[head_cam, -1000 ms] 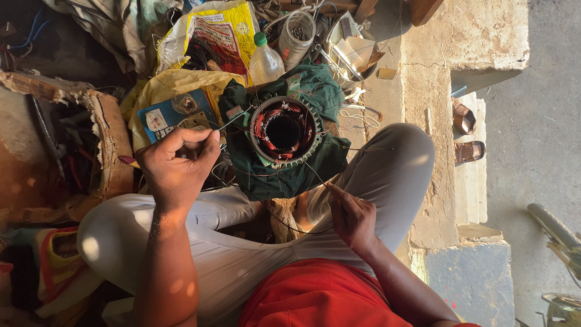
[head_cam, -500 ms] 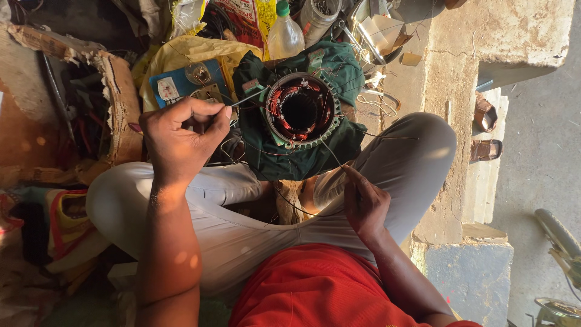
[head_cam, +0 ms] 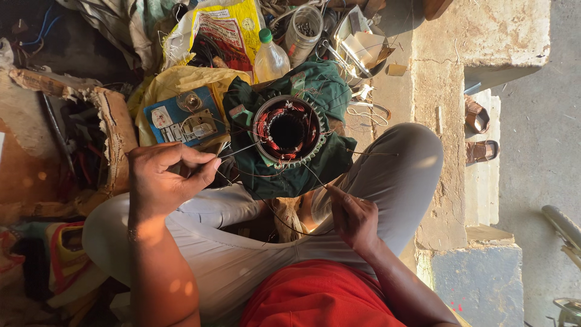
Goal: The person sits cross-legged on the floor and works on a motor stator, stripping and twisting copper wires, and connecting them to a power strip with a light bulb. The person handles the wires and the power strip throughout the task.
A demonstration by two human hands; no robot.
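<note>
A round motor stator with copper windings rests on a dark green cloth over my crossed legs. My left hand is left of it, with thumb and fingers pinched on a thin wire that runs to the stator's rim. My right hand is below and to the right of the stator, over my thigh. Its fingertips are closed on another thin wire that leads up to the windings.
A blue board with sockets lies on a yellow bag beside the stator. A plastic bottle, a jar of small parts and a printed sack lie beyond. A torn cardboard box with tools is at left. Sandals sit on the concrete step.
My left hand has drawn slightly farther from the stator with its wire. The right hand holds about the same place. The view shifted up, then back.
</note>
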